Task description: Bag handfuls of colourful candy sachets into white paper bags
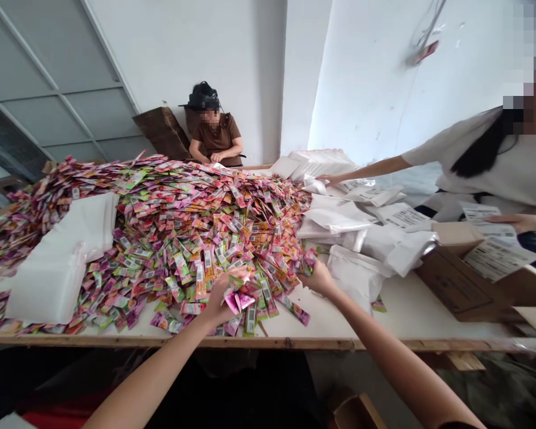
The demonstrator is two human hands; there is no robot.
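A big heap of small colourful sachets point(183, 220) covers the white table point(411, 310). My left hand point(221, 295) is at the heap's near edge, fingers closed on a bunch of pink sachets point(237, 300). My right hand point(318, 279) reaches into the heap's right edge, fingers curled on a few sachets there. A stack of white bags point(58, 262) lies at the left of the heap.
Filled white pouches point(361, 238) with printed labels pile up to the right. An open cardboard box point(464, 274) sits at the right edge. A person in white point(486, 161) reaches across from the right; another person in brown point(217, 140) sits at the far side.
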